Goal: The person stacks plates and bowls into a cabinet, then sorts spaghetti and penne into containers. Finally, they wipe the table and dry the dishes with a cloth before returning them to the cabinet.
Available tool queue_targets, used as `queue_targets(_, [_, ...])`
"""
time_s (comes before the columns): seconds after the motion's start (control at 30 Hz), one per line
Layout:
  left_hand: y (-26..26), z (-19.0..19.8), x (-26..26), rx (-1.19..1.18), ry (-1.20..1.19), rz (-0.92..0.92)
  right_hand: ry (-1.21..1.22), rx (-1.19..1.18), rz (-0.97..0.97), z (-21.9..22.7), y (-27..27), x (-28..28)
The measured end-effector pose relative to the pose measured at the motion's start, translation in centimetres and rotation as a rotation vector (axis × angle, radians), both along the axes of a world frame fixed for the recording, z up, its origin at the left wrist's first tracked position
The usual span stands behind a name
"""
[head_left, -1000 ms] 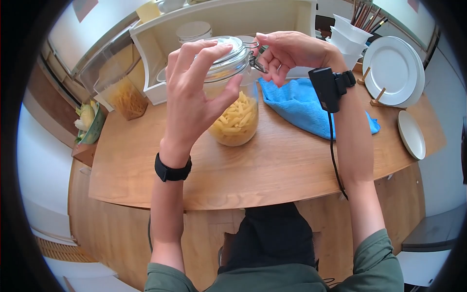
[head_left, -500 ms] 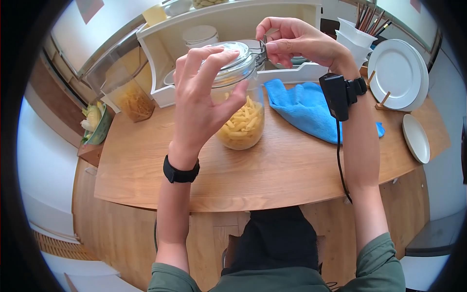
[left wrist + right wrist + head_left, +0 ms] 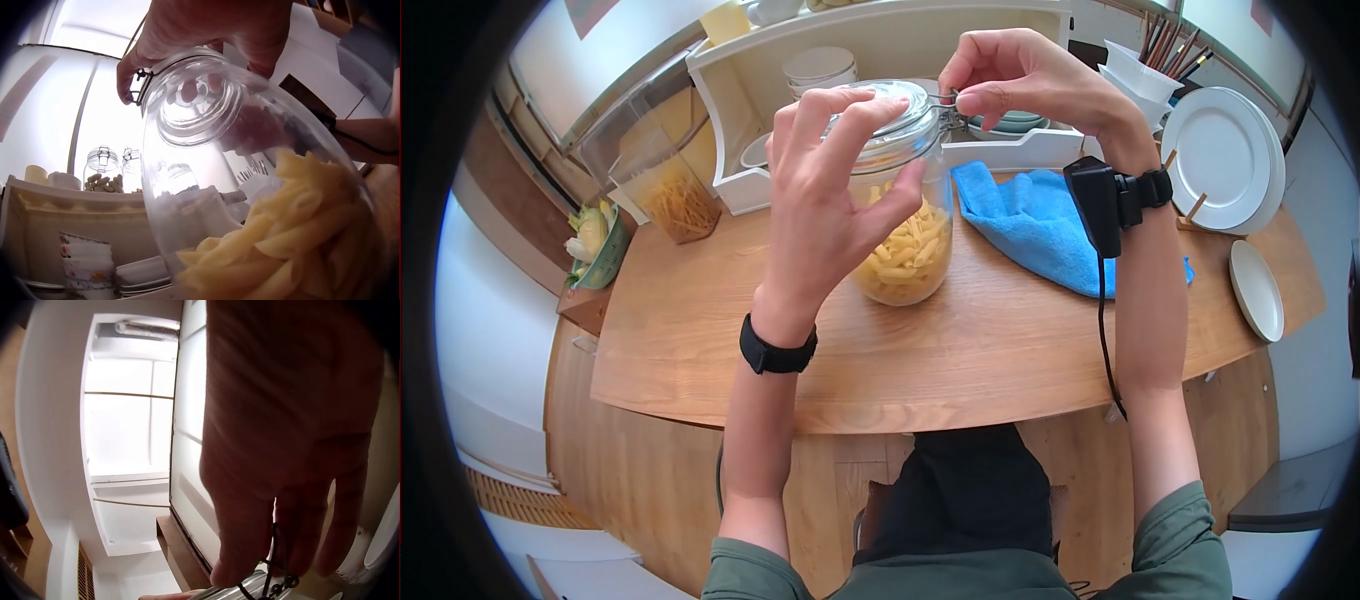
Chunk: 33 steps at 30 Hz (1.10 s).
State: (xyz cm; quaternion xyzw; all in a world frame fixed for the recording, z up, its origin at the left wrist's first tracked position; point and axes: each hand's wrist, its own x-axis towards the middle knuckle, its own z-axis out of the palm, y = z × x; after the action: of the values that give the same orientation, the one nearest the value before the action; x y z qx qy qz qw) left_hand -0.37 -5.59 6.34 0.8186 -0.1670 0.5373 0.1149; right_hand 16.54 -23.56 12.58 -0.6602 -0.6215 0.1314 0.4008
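A clip-top glass jar (image 3: 935,230), partly filled with penne pasta (image 3: 905,260), stands upright on the wooden table. My left hand (image 3: 815,225) arches over its glass lid (image 3: 905,97), fingertips on top and thumb down along the near side. From below, the left wrist view shows that hand (image 3: 212,25) spread across the lid, one finger beside a metal fitting (image 3: 140,87) at the rim. At the jar's right side my right hand (image 3: 1045,90) pinches the wire clasp (image 3: 948,105) between thumb and fingers. Dark wire loops (image 3: 275,569) show under its fingertips in the right wrist view.
A blue cloth (image 3: 1040,235) lies right of the jar. Farther right are white plates (image 3: 1220,160) in a wooden rack and a small dish (image 3: 1256,290). Behind stands a white shelf (image 3: 1020,150) with bowls; a clear container of pasta (image 3: 675,205) is at left.
My right hand has turned from palm-up with spread fingers to a pinch on the clasp. The clasp rose, then came slightly lower. My left hand has stayed on the lid.
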Motion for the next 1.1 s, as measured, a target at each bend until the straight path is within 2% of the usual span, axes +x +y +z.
queue_targets(0.17, [0.0, 0.0, 0.0, 0.002, -0.002, 0.002, 0.01, -0.022, -0.035, 0.2, -0.1, -0.1])
queue_targets(0.27, [0.0, 0.0, 0.1, 0.008, -0.022, 0.011, 0.104, 0.015, 0.058, -0.9, -0.1, 0.8])
queue_targets(0.33, [-0.1, 0.0, 0.1, 0.012, -0.044, 0.021, 0.125, 0.133, 0.116, -1.5, 0.0, 1.0])
queue_targets(0.47, [-0.2, 0.1, 0.0, 0.032, -0.04, 0.039, 0.148, 0.131, 0.124, -1.6, 0.3, 1.1])
queue_targets(0.57, [-0.2, -0.1, -0.1, 0.033, -0.035, 0.051, 0.16, 0.129, 0.1, -1.7, 0.0, 0.5])
queue_targets(0.7, [-0.5, 0.0, -0.4, 0.038, -0.035, 0.081, 0.19, 0.248, -0.011, -3.0, 0.0, -0.5])
queue_targets(0.77, [-0.4, -0.2, -0.3, 0.023, -0.041, 0.087, 0.306, 0.323, -0.025, -3.5, 0.1, -0.8])
queue_targets(0.8, [-0.5, -0.2, -0.3, 0.035, -0.038, 0.092, 0.386, 0.373, 0.031, -3.8, 0.5, -0.7])
queue_targets(0.9, [-0.6, -0.2, -0.4, 0.04, -0.045, 0.109, 0.472, 0.392, -0.005, -3.9, 1.0, -1.6])
queue_targets(0.93, [-0.6, -0.1, -0.4, 0.035, -0.049, 0.121, 0.353, 0.401, -0.142, -3.8, 1.0, -2.2])
queue_targets(1.1, [-0.7, -0.3, -0.3, -0.004, -0.068, 0.115, 0.333, 0.455, -0.212, -4.4, 0.9, -3.8])
